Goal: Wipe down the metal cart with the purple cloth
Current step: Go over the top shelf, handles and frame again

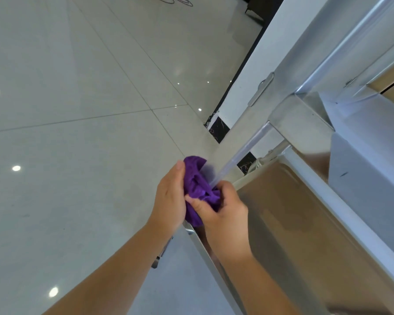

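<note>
A bunched purple cloth [197, 189] is held between both my hands at the corner of the metal cart [305, 223]. My left hand [168, 201] presses the cloth from the left, fingers closed on it. My right hand [223, 210] grips the cloth from the right, wrapped round the lower end of a slanted metal post [248, 148] of the cart. The cart's shiny shelf fills the lower right, and its upper shelf edge [300, 119] lies above it. The post's lower end is hidden inside the cloth.
Glossy pale floor tiles [77, 110] cover the left and centre. A white wall [271, 42] with a black marbled skirting [218, 130] runs behind the cart. A small metal part [159, 258], perhaps a caster bracket, shows under my left forearm.
</note>
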A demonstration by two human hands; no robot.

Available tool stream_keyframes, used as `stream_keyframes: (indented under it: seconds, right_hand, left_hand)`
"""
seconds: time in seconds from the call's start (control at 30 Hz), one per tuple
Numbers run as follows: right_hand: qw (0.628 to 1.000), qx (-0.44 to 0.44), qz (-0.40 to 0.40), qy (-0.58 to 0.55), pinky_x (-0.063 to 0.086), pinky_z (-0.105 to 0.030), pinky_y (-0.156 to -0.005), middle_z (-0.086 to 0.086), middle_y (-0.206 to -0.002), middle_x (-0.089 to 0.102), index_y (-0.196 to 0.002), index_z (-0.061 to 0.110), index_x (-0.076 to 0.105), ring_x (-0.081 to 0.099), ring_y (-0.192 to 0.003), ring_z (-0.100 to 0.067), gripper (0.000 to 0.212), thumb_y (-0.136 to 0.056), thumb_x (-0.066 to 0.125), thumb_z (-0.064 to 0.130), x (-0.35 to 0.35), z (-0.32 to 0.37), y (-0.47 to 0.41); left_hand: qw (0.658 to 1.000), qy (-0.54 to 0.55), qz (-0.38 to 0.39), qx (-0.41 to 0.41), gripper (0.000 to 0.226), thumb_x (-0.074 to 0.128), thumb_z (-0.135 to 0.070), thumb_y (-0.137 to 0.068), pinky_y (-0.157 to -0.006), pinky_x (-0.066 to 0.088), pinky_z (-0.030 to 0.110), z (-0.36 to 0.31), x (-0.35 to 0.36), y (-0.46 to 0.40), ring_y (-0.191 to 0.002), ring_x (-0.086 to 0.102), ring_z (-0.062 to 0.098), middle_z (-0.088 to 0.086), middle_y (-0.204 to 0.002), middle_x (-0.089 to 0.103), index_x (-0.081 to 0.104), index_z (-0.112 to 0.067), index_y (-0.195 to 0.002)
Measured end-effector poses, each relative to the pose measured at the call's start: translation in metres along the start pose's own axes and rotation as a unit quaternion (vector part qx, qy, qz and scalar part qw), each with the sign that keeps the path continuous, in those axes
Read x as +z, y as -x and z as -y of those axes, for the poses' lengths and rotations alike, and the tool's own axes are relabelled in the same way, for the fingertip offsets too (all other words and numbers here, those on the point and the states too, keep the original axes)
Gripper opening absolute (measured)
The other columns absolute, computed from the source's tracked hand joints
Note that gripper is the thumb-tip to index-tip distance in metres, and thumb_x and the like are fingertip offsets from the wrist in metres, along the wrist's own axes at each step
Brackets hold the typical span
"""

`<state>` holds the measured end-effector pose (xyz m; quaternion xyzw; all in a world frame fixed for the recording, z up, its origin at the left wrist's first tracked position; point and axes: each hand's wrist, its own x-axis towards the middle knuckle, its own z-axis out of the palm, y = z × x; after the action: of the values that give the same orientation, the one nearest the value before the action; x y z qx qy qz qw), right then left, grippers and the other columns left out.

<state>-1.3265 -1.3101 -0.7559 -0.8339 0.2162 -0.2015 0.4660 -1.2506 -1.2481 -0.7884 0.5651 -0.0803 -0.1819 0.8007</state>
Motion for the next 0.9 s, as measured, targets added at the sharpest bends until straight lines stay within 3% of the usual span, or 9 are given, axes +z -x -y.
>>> stream_keyframes:
  seconds: [0.17, 0.3, 0.4, 0.57, 0.67, 0.7, 0.77, 0.83, 0.9]
  right_hand:
    - [0.999, 0.026, 0.034, 0.011, 0.05, -0.015, -0.062, 0.011, -0.076, 0.063, -0.086, 0.032, 0.054, 0.061, -0.069, -0.004, 0.029, -0.075, 0.078, 0.02, 0.009, -0.016, -0.001]
    - [0.996, 0.058, 0.06, 0.033, 0.051, -0.014, -0.071, 0.008, -0.094, 0.062, -0.104, 0.028, 0.051, 0.061, -0.084, -0.001, 0.038, -0.076, 0.077, 0.023, 0.02, -0.022, -0.004]
    - [0.995, 0.077, 0.049, 0.042, 0.051, -0.026, -0.085, 0.004, -0.108, 0.058, -0.118, 0.025, 0.048, 0.058, -0.099, -0.01, 0.052, -0.075, 0.078, 0.026, 0.027, -0.023, -0.005]
    - [0.987, 0.053, 0.123, 0.093, 0.048, -0.038, -0.093, 0.004, -0.117, 0.052, -0.123, 0.023, 0.043, 0.051, -0.111, -0.014, 0.069, -0.065, 0.078, 0.035, 0.012, -0.019, -0.01]
    - [0.976, 0.06, 0.139, 0.159, 0.022, -0.032, -0.115, 0.021, -0.147, 0.016, -0.146, 0.027, 0.015, 0.014, -0.139, -0.008, 0.098, -0.071, 0.074, 0.051, -0.01, -0.013, 0.007]
    - [0.976, 0.088, 0.144, 0.137, 0.02, -0.024, -0.111, 0.027, -0.144, 0.01, -0.148, 0.031, 0.007, 0.012, -0.138, -0.002, 0.103, -0.072, 0.073, 0.053, -0.019, -0.01, 0.014]
    - [0.98, 0.133, 0.148, 0.031, 0.038, -0.013, -0.096, 0.026, -0.144, 0.024, -0.145, 0.038, 0.017, 0.032, -0.13, 0.001, 0.099, -0.066, 0.073, 0.059, -0.034, -0.001, 0.027]
    - [0.973, 0.146, 0.176, -0.026, 0.049, -0.011, -0.076, 0.021, -0.133, 0.043, -0.135, 0.042, 0.03, 0.049, -0.114, 0.004, 0.092, -0.057, 0.074, 0.065, -0.042, 0.014, 0.032]
    - [0.96, 0.135, 0.242, -0.04, 0.051, -0.014, -0.072, 0.02, -0.12, 0.053, -0.126, 0.037, 0.039, 0.056, -0.105, 0.002, 0.078, -0.061, 0.079, 0.052, -0.044, 0.027, 0.035]
  left_hand:
    - [0.999, -0.02, 0.028, -0.037, 0.067, 0.03, -0.052, -0.092, -0.07, 0.05, 0.032, 0.019, -0.013, -0.001, -0.077, 0.056, 0.024, 0.03, -0.082, 0.059, 0.055, 0.01, -0.096]
    - [0.995, -0.059, 0.025, -0.081, 0.047, 0.022, -0.032, -0.103, -0.064, 0.047, 0.011, 0.028, -0.025, -0.001, -0.077, 0.062, 0.01, -0.002, -0.076, 0.069, 0.065, -0.022, -0.085]
    - [0.989, -0.099, 0.022, -0.106, 0.043, 0.022, -0.031, -0.103, -0.058, 0.045, 0.007, 0.02, -0.03, -0.001, -0.077, 0.06, 0.009, -0.005, -0.08, 0.064, 0.059, -0.028, -0.081]
    - [0.976, -0.183, 0.03, -0.116, 0.05, 0.03, -0.043, -0.099, -0.082, 0.048, 0.037, 0.003, -0.032, -0.003, -0.088, 0.061, 0.027, 0.012, -0.093, 0.066, 0.061, -0.005, -0.094]
    - [0.974, -0.205, -0.027, -0.098, 0.045, 0.043, -0.047, -0.092, -0.07, 0.044, 0.038, -0.016, -0.031, -0.001, -0.072, 0.053, 0.025, 0.008, -0.078, 0.056, 0.052, -0.004, -0.082]
    - [0.975, -0.196, -0.032, -0.098, 0.047, 0.047, -0.049, -0.089, -0.069, 0.044, 0.038, -0.023, -0.032, -0.001, -0.07, 0.052, 0.024, 0.009, -0.077, 0.056, 0.053, -0.002, -0.083]
    - [0.981, -0.16, -0.01, -0.111, 0.045, 0.052, -0.044, -0.087, -0.066, 0.043, 0.036, -0.039, -0.037, 0.003, -0.07, 0.052, 0.024, 0.009, -0.077, 0.057, 0.056, 0.001, -0.087]
    - [0.977, -0.16, 0.041, -0.135, 0.035, 0.059, -0.039, -0.086, -0.064, 0.043, 0.032, -0.053, -0.039, 0.012, -0.07, 0.055, 0.022, 0.007, -0.078, 0.06, 0.056, -0.005, -0.09]
    - [0.966, -0.173, 0.105, -0.163, 0.031, 0.063, -0.036, -0.084, -0.063, 0.049, 0.029, -0.063, -0.034, 0.023, -0.074, 0.064, 0.021, 0.005, -0.083, 0.066, 0.054, -0.007, -0.09]
